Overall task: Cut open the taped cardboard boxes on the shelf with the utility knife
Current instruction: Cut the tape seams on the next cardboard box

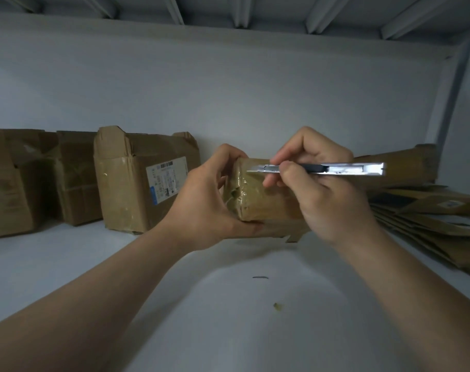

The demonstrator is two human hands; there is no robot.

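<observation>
Now, the box: we hold 1 small taped box low over the shelf, its long axis running left-right.
Left hand: wrapped round the box's left end.
Right hand: gripping the utility knife, nearer the top seam.
Knife: long axis left-right, tip pointing left at the box's top edge.
Coming move: we expect a cut along the top, minding the left fingers.

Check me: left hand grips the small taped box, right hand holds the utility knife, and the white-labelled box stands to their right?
Not quite: the head view shows the white-labelled box standing to their left. The left hand does grip the small taped box, and the right hand holds the utility knife.
</observation>
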